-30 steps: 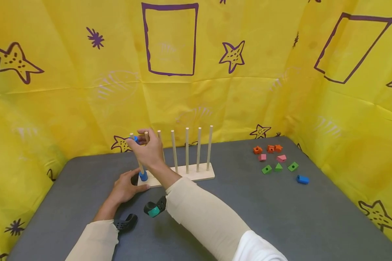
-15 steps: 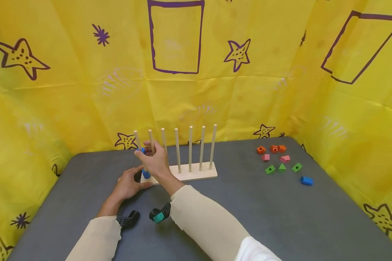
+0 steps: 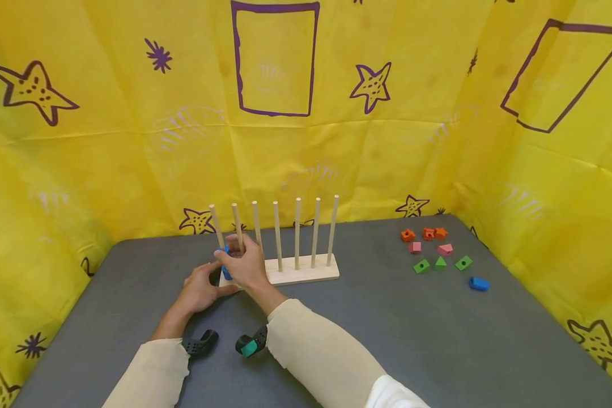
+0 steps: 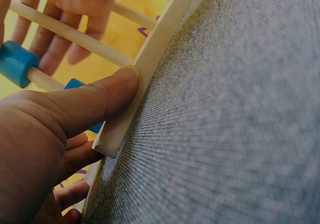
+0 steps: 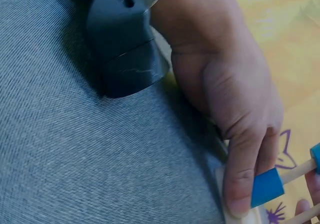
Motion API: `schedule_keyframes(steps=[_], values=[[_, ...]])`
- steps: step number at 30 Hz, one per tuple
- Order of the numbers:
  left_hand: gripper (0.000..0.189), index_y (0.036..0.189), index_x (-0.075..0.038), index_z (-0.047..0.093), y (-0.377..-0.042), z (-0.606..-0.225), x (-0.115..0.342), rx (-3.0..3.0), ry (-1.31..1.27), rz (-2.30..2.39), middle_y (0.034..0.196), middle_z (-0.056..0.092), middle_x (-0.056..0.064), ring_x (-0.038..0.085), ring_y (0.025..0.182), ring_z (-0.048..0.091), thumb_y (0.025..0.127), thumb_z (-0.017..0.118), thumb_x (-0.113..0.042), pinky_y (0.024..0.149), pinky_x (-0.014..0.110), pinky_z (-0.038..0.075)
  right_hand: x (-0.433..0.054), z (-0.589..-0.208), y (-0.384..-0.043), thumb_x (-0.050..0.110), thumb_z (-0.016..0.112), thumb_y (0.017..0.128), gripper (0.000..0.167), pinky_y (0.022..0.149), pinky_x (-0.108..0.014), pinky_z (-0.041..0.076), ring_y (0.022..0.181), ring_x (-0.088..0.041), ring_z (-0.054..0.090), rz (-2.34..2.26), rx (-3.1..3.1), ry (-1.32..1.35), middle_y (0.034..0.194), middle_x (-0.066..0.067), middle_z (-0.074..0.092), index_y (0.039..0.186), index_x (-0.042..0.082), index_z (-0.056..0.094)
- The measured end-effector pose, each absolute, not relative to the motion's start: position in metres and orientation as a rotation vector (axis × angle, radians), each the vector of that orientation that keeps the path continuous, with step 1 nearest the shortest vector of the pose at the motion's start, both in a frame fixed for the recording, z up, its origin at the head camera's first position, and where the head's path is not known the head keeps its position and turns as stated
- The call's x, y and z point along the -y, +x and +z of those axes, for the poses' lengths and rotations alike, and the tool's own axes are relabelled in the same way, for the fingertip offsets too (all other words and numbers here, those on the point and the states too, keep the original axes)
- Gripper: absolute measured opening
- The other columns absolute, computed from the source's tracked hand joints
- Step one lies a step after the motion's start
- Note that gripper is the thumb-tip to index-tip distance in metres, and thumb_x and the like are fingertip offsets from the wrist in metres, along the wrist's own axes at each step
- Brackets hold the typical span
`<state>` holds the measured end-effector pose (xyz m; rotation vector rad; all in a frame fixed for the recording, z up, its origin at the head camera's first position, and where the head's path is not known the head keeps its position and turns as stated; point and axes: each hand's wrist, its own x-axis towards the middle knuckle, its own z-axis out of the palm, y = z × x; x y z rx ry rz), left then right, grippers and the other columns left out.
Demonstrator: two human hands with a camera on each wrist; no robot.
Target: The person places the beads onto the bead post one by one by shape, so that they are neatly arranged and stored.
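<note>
In the head view a wooden peg stand with several upright pegs is on the table. My left hand grips its left end, the thumb pressing on the base in the left wrist view. One blue cylinder bead sits at the bottom of the leftmost peg, partly behind the left thumb. A second blue bead is threaded higher on that peg, a short gap above the first. My right hand pinches this upper bead, its other fingers reaching behind the pegs.
To the right on the grey table lie a blue cylinder bead, green beads, pink beads and orange star beads. Yellow patterned cloth walls the table at the back and sides.
My right hand has moved down the leftmost peg, bringing the upper blue bead from near the top to just above the lower one. The left hand keeps its grip on the stand.
</note>
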<state>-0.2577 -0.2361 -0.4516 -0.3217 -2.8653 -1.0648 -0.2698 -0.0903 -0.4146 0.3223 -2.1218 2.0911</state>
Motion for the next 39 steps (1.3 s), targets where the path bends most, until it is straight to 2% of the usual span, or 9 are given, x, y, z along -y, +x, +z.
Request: schedule_keyframes(steps=[5,14,22,24,30,33,39], values=[[0.079,0.139,-0.005,0.051,-0.258,-0.452,0.236,2.841,-0.345,-1.065,0.134,0.052,0.025,0.048,0.121,0.045,0.077,0.080,-0.045,0.091,0.070,0.024,0.090,-0.421,-0.271,0.011,0.078,0.082,0.034,0.076,-0.024,0.051,0.080,-0.007,0.061,2.111,2.135,0.324,0.088,0.008,0.063,0.113,0.005,0.065],[0.078,0.138,-0.003,0.052,-0.258,-0.450,0.237,2.815,-0.358,-1.078,0.129,0.056,0.024,0.047,0.118,0.047,0.078,0.079,-0.044,0.090,0.069,0.024,0.090,-0.428,-0.272,0.014,0.077,0.082,0.029,0.072,-0.025,0.051,0.079,-0.007,0.061,2.074,2.228,0.280,0.088,0.009,0.063,0.108,0.018,0.065],[0.076,0.136,-0.003,0.054,-0.258,-0.451,0.237,2.830,-0.344,-1.058,0.129,0.054,0.027,0.048,0.119,0.046,0.078,0.079,-0.045,0.091,0.070,0.023,0.091,-0.435,-0.272,0.014,0.079,0.082,0.032,0.069,-0.025,0.052,0.081,-0.008,0.063,2.062,2.238,0.282,0.087,0.007,0.065,0.111,0.013,0.065],[0.076,0.136,-0.004,0.054,-0.258,-0.453,0.237,2.833,-0.339,-1.058,0.130,0.054,0.026,0.048,0.120,0.045,0.077,0.079,-0.046,0.091,0.070,0.023,0.089,-0.435,-0.271,0.016,0.078,0.082,0.035,0.070,-0.025,0.053,0.086,-0.009,0.064,2.060,2.252,0.285,0.091,0.006,0.066,0.114,0.013,0.064],[0.080,0.137,-0.004,0.053,-0.260,-0.455,0.234,2.839,-0.330,-1.069,0.130,0.054,0.025,0.047,0.121,0.044,0.076,0.079,-0.049,0.092,0.069,0.023,0.072,-0.423,-0.261,0.031,0.075,0.085,0.053,0.085,-0.034,0.049,0.109,-0.018,0.059,1.886,2.446,0.284,0.120,-0.001,0.064,0.134,0.021,0.056],[0.082,0.138,-0.003,0.052,-0.261,-0.455,0.234,2.852,-0.310,-1.071,0.131,0.053,0.026,0.048,0.121,0.043,0.076,0.080,-0.048,0.094,0.070,0.022,0.062,-0.414,-0.255,0.032,0.073,0.086,0.058,0.090,-0.040,0.047,0.112,-0.021,0.057,1.793,2.520,0.329,0.123,-0.003,0.062,0.139,0.021,0.052],[0.084,0.140,0.000,0.048,-0.259,-0.452,0.235,2.914,-0.245,-1.070,0.134,0.049,0.029,0.050,0.125,0.039,0.076,0.080,-0.045,0.096,0.070,0.019,0.037,-0.392,-0.239,0.031,0.070,0.089,0.064,0.097,-0.039,0.044,0.122,-0.019,0.052,1.788,2.538,0.493,0.135,-0.002,0.055,0.146,0.017,0.043]])
